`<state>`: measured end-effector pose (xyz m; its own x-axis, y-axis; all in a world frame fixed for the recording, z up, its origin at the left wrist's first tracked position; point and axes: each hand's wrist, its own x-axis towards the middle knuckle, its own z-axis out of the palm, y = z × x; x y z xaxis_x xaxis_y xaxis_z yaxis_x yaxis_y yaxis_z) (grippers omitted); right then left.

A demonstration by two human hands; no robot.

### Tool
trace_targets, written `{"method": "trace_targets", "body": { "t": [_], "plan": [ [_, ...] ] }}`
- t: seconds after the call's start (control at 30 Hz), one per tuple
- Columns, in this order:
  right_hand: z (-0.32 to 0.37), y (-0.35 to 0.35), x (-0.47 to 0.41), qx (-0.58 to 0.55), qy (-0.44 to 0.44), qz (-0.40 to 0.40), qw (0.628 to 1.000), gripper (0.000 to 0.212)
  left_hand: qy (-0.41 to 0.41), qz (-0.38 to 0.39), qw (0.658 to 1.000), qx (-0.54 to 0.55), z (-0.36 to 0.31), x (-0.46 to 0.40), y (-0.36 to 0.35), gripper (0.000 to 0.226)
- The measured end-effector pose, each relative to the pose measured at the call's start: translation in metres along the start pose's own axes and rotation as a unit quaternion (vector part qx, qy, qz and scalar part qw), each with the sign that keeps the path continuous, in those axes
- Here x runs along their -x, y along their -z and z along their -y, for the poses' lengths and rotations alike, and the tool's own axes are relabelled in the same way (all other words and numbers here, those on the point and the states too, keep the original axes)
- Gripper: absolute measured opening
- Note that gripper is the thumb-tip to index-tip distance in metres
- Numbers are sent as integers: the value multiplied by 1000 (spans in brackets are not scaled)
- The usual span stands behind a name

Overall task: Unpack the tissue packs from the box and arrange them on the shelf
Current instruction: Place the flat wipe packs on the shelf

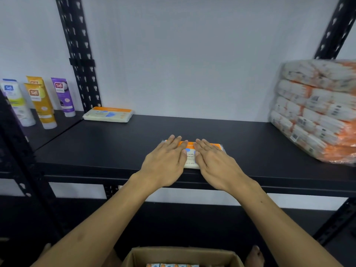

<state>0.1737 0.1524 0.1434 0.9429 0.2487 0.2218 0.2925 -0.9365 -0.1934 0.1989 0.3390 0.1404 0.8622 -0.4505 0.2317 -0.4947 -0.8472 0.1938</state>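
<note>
A white and orange tissue pack (190,155) lies flat near the front edge of the black shelf (250,143). My left hand (165,160) and my right hand (213,160) both rest on top of it with straight fingers, side by side, hiding most of it. A second tissue pack (108,114) lies flat at the shelf's back left corner. Below, an open cardboard box (181,256) sits at the bottom of the view, with the tops of several more tissue packs (172,265) showing inside.
A large plastic-wrapped bundle of tissue packs (316,110) fills the shelf's right end. Several Safi tubes (40,101) stand on the neighbouring shelf at left. Black perforated uprights (79,53) frame the bay. A white wall is behind.
</note>
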Motion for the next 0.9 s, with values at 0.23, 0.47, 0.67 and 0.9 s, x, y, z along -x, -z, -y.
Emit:
{"method": "trace_targets", "body": {
  "t": [0.23, 0.47, 0.67, 0.9],
  "plan": [
    [-8, 6, 8, 5, -28, 20, 999, 55, 14, 53, 998, 23, 9, 6, 12, 54],
    [-9, 26, 13, 112, -14, 46, 993, 66, 73, 102, 991, 52, 19, 8, 28, 70],
    [4, 43, -8, 93, 144, 61, 983, 59, 123, 60, 988, 77, 57, 14, 60, 72],
    [14, 12, -37, 34, 149, 162, 975, 58, 223, 47, 974, 14, 158, 26, 84, 72]
  ]
}}
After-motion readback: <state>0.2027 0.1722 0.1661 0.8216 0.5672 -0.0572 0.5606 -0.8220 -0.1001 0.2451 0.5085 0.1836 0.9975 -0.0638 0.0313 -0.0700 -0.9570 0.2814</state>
